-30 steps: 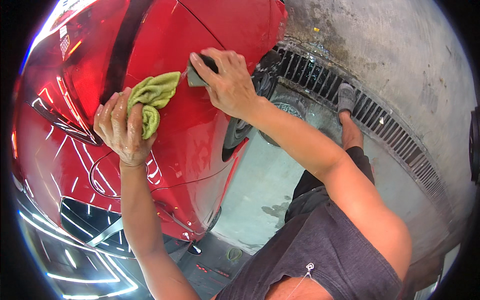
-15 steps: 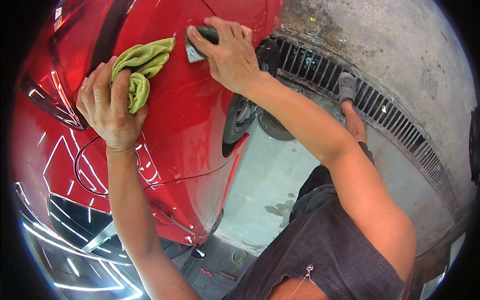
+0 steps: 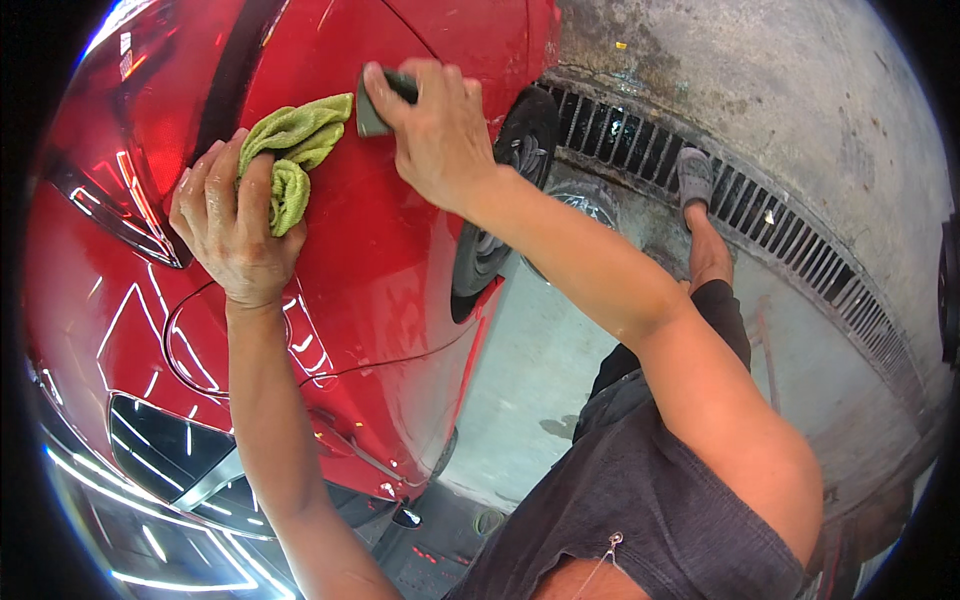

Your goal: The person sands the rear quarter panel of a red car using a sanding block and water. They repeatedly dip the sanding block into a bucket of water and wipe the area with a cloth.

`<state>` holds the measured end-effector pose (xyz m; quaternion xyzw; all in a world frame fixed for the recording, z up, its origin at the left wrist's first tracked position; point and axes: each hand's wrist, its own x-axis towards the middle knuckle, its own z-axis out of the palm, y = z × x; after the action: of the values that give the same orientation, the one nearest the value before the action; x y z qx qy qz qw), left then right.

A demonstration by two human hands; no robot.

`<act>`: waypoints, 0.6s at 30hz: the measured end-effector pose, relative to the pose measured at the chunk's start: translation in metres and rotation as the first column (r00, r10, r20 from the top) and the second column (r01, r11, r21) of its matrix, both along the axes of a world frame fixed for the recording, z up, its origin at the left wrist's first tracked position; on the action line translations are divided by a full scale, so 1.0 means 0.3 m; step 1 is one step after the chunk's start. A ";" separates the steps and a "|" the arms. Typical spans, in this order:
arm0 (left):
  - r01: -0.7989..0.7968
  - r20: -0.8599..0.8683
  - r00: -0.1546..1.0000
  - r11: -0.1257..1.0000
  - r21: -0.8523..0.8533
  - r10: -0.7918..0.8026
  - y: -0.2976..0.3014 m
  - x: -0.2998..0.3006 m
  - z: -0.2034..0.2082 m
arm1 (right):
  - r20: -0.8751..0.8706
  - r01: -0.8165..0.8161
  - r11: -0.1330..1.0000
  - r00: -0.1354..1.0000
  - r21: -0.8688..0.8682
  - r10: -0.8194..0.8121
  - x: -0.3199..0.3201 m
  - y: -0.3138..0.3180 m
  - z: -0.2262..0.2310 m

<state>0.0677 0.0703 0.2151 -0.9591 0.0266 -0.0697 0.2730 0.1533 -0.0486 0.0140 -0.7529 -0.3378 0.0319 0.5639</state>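
Observation:
Under both my hands is the glossy red car's rear side panel (image 3: pixel 350 240). My left hand (image 3: pixel 235 220) rests on it beside the tail light (image 3: pixel 150 130), its fingers curled over a bunched yellow-green cloth (image 3: pixel 290 135). Farther right, my right hand (image 3: pixel 440 125) grips a dark block-shaped pad (image 3: pixel 372 105) with a greyish face, pressed flat to the paint above the rear wheel. The hand is slightly blurred, and its palm hides part of the pad. Wet-looking specks show on the paint.
The rear wheel (image 3: pixel 500 190) stands below the panel, with a round bucket (image 3: pixel 585 205) partly hidden behind my right forearm. A metal drain grate (image 3: pixel 740 195) curves across the concrete floor, my shoe (image 3: pixel 694 175) at its edge. A side mirror (image 3: pixel 407 516) juts out near the car's front.
My right hand and the pad have shifted left and slightly down across the panel. My left hand with the cloth appears a little farther right and lower, as the whole view has shifted slightly.

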 end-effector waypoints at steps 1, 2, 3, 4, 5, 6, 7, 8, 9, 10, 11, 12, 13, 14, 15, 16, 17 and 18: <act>0.003 -0.002 1.000 1.000 0.003 -0.003 0.002 0.004 0.004 | 0.017 -0.006 1.000 1.000 0.015 0.006 -0.005 -0.004 -0.001; 0.003 -0.006 1.000 1.000 0.004 -0.003 -0.001 0.002 0.004 | 0.032 -0.014 1.000 0.999 0.028 0.014 -0.013 -0.017 -0.005; 0.003 -0.011 1.000 1.000 0.005 -0.003 -0.003 0.000 0.003 | 0.046 -0.023 0.999 0.999 0.040 0.021 -0.017 -0.024 -0.005; 0.003 -0.016 1.000 1.000 0.005 -0.003 -0.004 -0.001 0.003 | 0.035 0.007 1.000 0.999 0.028 -0.008 -0.008 -0.009 -0.004; 0.019 0.001 1.000 1.000 0.014 -0.019 0.002 0.006 -0.002 | 0.025 0.037 0.999 0.999 0.017 -0.038 0.019 0.018 0.006; 0.005 -0.006 1.000 1.000 0.010 -0.005 -0.002 0.004 0.001 | 0.014 0.067 0.998 0.998 0.006 -0.067 0.035 0.031 0.012; -0.009 -0.014 1.000 1.000 0.005 0.009 -0.010 -0.001 0.006 | -0.002 0.019 1.000 1.000 0.005 -0.019 0.017 0.010 0.011; -0.021 -0.020 1.000 1.000 0.001 0.021 -0.011 -0.002 0.009 | -0.018 -0.026 1.000 0.999 0.005 0.026 -0.014 -0.024 0.013; -0.018 -0.018 1.000 1.000 0.007 0.018 -0.009 0.001 0.011 | -0.033 -0.072 0.997 0.997 0.006 0.072 -0.028 -0.041 0.014; -0.015 -0.016 1.000 1.000 0.012 0.015 -0.007 0.005 0.013 | -0.026 -0.050 0.999 0.998 0.007 0.051 -0.014 -0.030 0.010; -0.022 -0.012 1.000 1.000 0.015 0.022 -0.011 -0.008 0.006 | -0.017 -0.039 0.999 0.999 0.007 0.039 0.008 -0.017 0.008; -0.015 -0.003 1.000 1.000 0.014 0.015 -0.013 -0.009 0.000 | -0.014 -0.021 1.000 1.000 0.004 0.021 0.026 -0.005 0.003; -0.008 0.006 1.000 1.000 0.013 0.008 -0.013 -0.007 -0.007 | -0.007 0.026 1.000 1.000 -0.015 -0.026 0.038 0.020 -0.011; -0.004 0.015 1.000 1.000 0.023 0.004 -0.019 0.001 0.004 | -0.028 0.000 1.000 1.000 -0.012 0.000 0.022 0.002 -0.004; 0.004 0.010 1.000 1.000 0.023 -0.004 -0.011 -0.006 0.005 | -0.045 -0.016 1.000 0.999 -0.017 0.015 -0.009 -0.024 -0.005; 0.003 -0.002 1.000 1.000 0.023 -0.003 -0.013 -0.011 0.010 | -0.062 -0.032 0.999 0.998 -0.022 0.031 -0.029 -0.041 -0.010; 0.000 -0.011 1.000 1.000 0.024 0.001 -0.020 -0.021 0.014 | -0.054 -0.030 0.999 0.998 -0.019 0.029 -0.032 -0.047 -0.023; -0.005 -0.021 1.000 1.000 0.025 0.005 -0.022 -0.027 0.015 | -0.046 -0.028 0.999 0.999 -0.016 0.027 -0.032 -0.051 -0.036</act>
<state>0.0595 0.0637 0.2196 -0.9564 0.0278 -0.0586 0.2847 0.1436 -0.0640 0.0032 -0.7518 -0.3349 0.0599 0.5649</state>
